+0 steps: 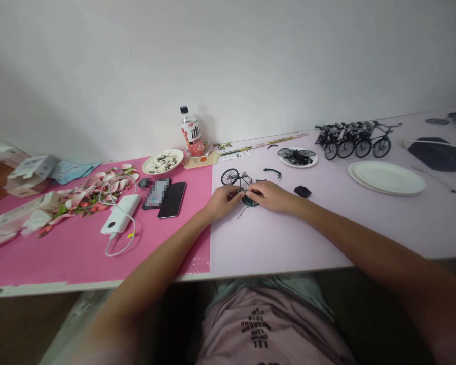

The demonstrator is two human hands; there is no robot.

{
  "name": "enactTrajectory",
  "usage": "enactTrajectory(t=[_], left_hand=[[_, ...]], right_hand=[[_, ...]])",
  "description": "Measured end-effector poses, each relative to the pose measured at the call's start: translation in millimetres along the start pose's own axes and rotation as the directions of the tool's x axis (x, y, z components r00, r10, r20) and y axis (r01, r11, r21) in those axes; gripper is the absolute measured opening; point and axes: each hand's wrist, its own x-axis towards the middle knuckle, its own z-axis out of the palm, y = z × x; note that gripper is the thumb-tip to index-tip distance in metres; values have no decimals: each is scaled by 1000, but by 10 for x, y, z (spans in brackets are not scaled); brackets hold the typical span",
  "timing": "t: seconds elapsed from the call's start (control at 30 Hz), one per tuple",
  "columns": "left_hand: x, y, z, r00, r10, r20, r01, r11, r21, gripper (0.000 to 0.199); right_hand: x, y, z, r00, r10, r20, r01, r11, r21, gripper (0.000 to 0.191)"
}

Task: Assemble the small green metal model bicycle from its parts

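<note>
A small black model bicycle (230, 176) lies on the pale part of the table, one spoked wheel pointing away from me. My left hand (224, 202) is closed on its near end, fingertips pinched by the nearer wheel. From the other side my right hand (268, 195) pinches the same end, and the two sets of fingertips nearly meet. The fingers hide the exact spot they grip. Just below them lies a thin light-coloured piece (242, 212). Right of the hands are a black basket-like part (302, 191) and a curved black part (272, 173).
A plate (314, 162) of black parts and several finished model bicycles (359, 139) stand at the back right, near stacked white plates (397, 178). Leftward lie phones (172, 199), a white power bank (120, 214) with cable, petals (95, 190), a bottle (192, 134) and a dish (146, 167).
</note>
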Motion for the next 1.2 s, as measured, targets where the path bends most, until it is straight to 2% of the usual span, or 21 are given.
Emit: enactTrajectory(t=[1.2], left_hand=[[1, 13, -1, 1000, 6, -3, -6, 1000, 6, 36]], right_hand=[[-1, -9, 0, 1000, -5, -11, 5, 1000, -4, 28]])
